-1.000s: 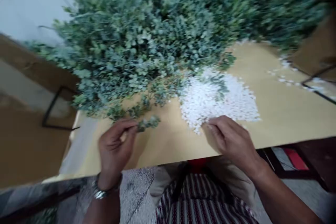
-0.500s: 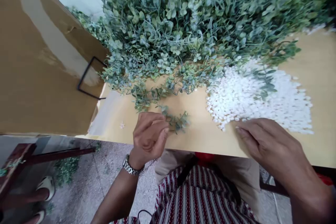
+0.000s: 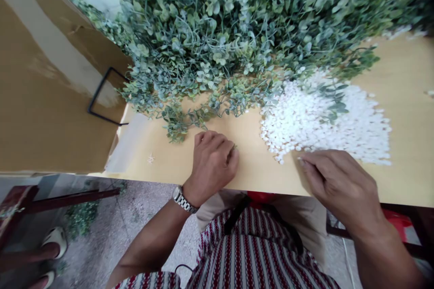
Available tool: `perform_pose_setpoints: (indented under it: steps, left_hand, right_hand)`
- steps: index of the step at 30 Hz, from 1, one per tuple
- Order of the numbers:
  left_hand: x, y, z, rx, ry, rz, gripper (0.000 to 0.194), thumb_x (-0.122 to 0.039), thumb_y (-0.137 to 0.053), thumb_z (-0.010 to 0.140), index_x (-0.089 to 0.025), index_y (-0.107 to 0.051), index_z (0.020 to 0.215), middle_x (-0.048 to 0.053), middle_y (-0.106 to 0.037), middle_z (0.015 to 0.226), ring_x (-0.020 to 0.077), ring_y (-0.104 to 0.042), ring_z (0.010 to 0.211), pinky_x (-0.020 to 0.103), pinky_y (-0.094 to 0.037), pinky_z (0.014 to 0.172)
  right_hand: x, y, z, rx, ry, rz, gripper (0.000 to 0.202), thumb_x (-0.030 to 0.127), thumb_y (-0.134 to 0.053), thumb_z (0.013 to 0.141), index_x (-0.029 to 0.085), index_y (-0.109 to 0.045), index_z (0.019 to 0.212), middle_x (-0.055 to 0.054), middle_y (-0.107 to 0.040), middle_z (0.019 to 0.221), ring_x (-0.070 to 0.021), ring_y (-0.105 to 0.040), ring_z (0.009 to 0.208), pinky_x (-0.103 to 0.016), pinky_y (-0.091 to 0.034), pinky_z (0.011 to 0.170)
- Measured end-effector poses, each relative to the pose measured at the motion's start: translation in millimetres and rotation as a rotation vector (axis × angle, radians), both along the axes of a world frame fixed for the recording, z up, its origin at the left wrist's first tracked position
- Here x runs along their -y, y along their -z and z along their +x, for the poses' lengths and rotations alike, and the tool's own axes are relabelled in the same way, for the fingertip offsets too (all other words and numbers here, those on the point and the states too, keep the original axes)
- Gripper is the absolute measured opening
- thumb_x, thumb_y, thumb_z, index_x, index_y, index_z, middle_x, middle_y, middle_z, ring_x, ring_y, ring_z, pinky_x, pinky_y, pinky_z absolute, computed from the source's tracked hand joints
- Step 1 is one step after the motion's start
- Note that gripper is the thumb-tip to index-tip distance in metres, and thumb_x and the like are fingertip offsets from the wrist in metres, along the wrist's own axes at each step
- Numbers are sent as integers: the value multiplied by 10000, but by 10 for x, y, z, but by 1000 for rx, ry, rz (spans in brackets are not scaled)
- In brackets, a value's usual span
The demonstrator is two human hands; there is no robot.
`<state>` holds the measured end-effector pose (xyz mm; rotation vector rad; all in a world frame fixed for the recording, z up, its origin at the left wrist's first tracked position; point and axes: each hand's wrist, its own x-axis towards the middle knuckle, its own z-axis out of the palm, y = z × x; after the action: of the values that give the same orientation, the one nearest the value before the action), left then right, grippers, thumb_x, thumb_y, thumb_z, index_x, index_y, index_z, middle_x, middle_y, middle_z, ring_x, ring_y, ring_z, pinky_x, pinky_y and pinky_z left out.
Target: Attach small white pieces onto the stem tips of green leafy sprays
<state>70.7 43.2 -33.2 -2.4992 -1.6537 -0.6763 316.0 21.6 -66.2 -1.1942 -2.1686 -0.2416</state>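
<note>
My left hand (image 3: 215, 158), a watch on its wrist, is closed above the table's near edge. A bit of green shows between its thumb and fingers; the rest of this leafy sprig (image 3: 234, 146) is hidden by the hand. To the right, my right hand (image 3: 342, 183) is closed in a pinch at the near edge of a spread of small white pieces (image 3: 362, 122). At its fingertips shows a small white piece (image 3: 300, 159), partly covered. A loose green sprig (image 3: 334, 101) lies on top of the white spread.
A large heap of artificial greenery (image 3: 217, 31) fills the back of the table (image 3: 271, 176). Strands of it trail forward in front of my left hand. At left stands a cardboard box (image 3: 61, 99) with a black wire frame (image 3: 98, 95) against it. Tiny pale bits (image 3: 151, 158) lie nearby.
My left hand has moved right and turned over the sprig, which now hardly shows. My right hand stays pinched beside the white pieces. The whole view has shifted slightly.
</note>
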Motion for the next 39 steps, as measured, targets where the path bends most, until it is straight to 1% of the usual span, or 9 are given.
perform_pose_setpoints:
  steps: [3, 8, 14, 20, 24, 28, 31, 35, 39]
  left_hand:
    - [38, 60, -40, 10, 78, 77, 119, -173, -503, 836, -144, -604, 780, 70, -633, 784, 200, -564, 780, 399, -447, 836]
    - [109, 94, -97, 44, 122, 50, 220, -181, -552, 801, -121, -509, 1008, 136, -564, 1010, 248, -524, 1051, 434, -445, 981]
    - [137, 161, -152, 132, 157, 39, 145, -64, -496, 798, -145, -522, 915, 115, -548, 1024, 218, -531, 1069, 485, -390, 1047]
    - [190, -29, -184, 294, 141, 176, 199, -63, -562, 770, -155, -619, 938, 100, -565, 975, 238, -508, 1021, 523, -367, 997]
    - [230, -198, -154, 632, 220, -12, 183, -79, -521, 829, -153, -619, 964, 61, -604, 849, 156, -565, 829, 329, -478, 808]
    - [199, -242, -65, 938, 99, -291, 119, -199, -535, 861, -164, -621, 935, 25, -584, 758, 109, -559, 659, 221, -444, 583]
    - [132, -202, 11, 1134, 29, -488, 133, -274, -591, 832, -168, -610, 911, 6, -575, 706, 98, -563, 610, 201, -429, 551]
    - [71, -129, 118, 1286, 84, -699, 184, -310, -666, 765, -152, -614, 843, 3, -586, 687, 91, -557, 597, 192, -430, 562]
    - [89, -91, 249, 1294, 134, -757, 179, -311, -638, 782, -138, -594, 790, 4, -571, 652, 94, -523, 578, 202, -422, 549]
  right_hand:
    - [11, 14, 7, -29, 14, 0, 147, 60, -616, 765, 103, -617, 905, -111, -657, 784, -213, -602, 748, -344, -499, 745]
    - [18, 25, 9, -33, 19, -9, 147, 70, -606, 773, 116, -614, 912, -106, -659, 786, -218, -601, 747, -350, -499, 738]
    - [24, 41, 13, -23, 23, -10, 142, 89, -589, 790, 133, -621, 922, -99, -663, 801, -217, -609, 753, -347, -493, 735]
    - [34, 72, 42, -64, 18, -40, 164, 98, -583, 792, 139, -627, 945, -98, -667, 804, -220, -609, 755, -356, -497, 742]
    - [42, 14, 24, -163, 5, -72, 204, 86, -611, 771, 169, -630, 957, -78, -669, 817, -206, -623, 755, -337, -494, 745]
    - [44, -71, -39, -392, -27, -151, 242, 56, -622, 759, 205, -640, 949, -46, -661, 826, -169, -623, 731, -297, -488, 690]
    - [33, -126, -111, -499, -87, -237, 217, 64, -615, 770, 197, -644, 939, -32, -650, 815, -152, -615, 738, -278, -480, 658]
    - [16, -241, -239, -632, -186, -369, 201, 70, -595, 791, 206, -641, 932, -24, -648, 814, -138, -603, 747, -268, -471, 656]
    - [-4, -363, -366, -769, -240, -474, 110, 128, -588, 814, 210, -647, 859, -13, -626, 749, -127, -576, 684, -259, -447, 603]
